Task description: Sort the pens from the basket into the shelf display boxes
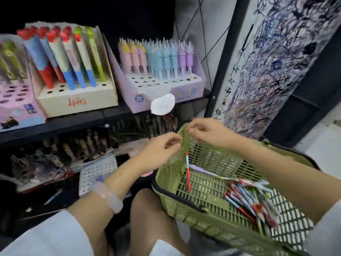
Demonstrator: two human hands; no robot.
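Shelf (pixel 77 118) runs above and to the left of both hands, carrying the display boxes: a lilac box (pixel 147 97) of pastel pens straight above the hands, a cream box (pixel 77 100) of red, blue and green pens further left, a pink box (pixel 16 108) at the far left edge. Green basket (pixel 212 215) sits below and to the right of the hands, resting on the person's lap; its far corner rises between the two hands. Loose pens (pixel 247 200) lie heaped in the basket under the right forearm; one red-and-blue pen (pixel 187 172) leans upright against the basket's inner wall just below the left fingers, with a lilac pen (pixel 201 169) beside it. Left hand (pixel 160 148), pale bangle (pixel 108 196) on its wrist, fingers curled at the basket rim; right hand (pixel 206 133) likewise, fingertips bent at the corner. Cannot tell whether either hand pinches the rim or something small; blurred.
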